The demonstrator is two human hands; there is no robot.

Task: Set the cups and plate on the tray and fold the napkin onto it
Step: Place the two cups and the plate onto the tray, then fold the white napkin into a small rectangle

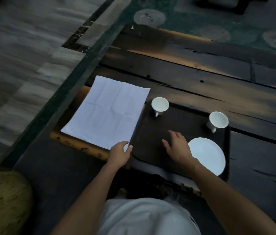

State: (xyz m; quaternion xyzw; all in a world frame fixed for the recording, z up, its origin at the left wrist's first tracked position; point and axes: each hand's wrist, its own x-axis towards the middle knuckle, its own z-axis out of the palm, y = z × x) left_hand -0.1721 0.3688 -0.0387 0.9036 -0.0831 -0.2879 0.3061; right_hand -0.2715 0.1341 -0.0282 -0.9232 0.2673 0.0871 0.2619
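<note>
Head view: a person's left hand (120, 154) pinches the near corner of a flat white napkin (106, 111) lying on the wooden table (201, 78), just beside the dark tray (150, 136). At 3 o'clock from it, the right hand (178, 146) hovers open-fingered over bare tray centre. Two cups (160, 104) (218, 120) stand along the tray's far edge; the plate (207, 155) fills its near-right corner.

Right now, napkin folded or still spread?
Spread. The white napkin lies flat on the table left of the tray, crease lines showing, single layer. Left hand touches its near corner.
</note>
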